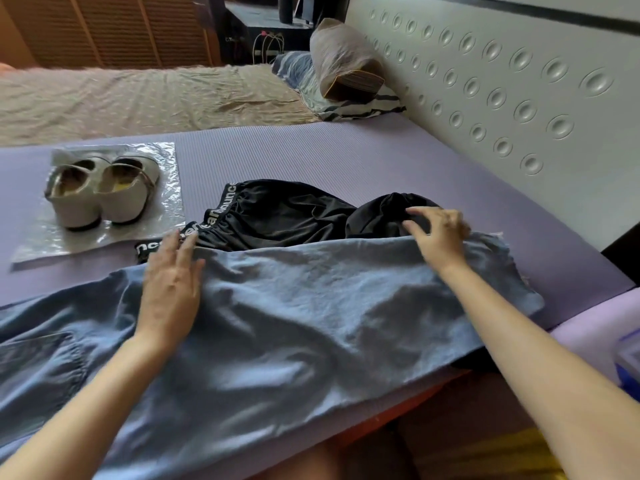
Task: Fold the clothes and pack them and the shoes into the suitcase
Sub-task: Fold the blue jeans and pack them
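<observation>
denim jeans (311,306): spread on purple mat (346,157)
left hand (171,289): flat on jeans, fingers straight
right hand (438,233): fingers spread, resting on jeans' far edge

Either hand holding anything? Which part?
Left hand lies flat on the blue denim garment, gripping nothing. Right hand sits on its far edge; grip cannot be told.

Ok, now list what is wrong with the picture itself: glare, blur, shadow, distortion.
Head view: glare washes out the plastic sheet under the shoes. The denim garment is smeared soft toward the bottom edge. The black shorts sink into shadow with few folds readable, though the waistband lettering is legible. Wide-angle distortion slants the headboard and stretches its dimples at the right.
</observation>
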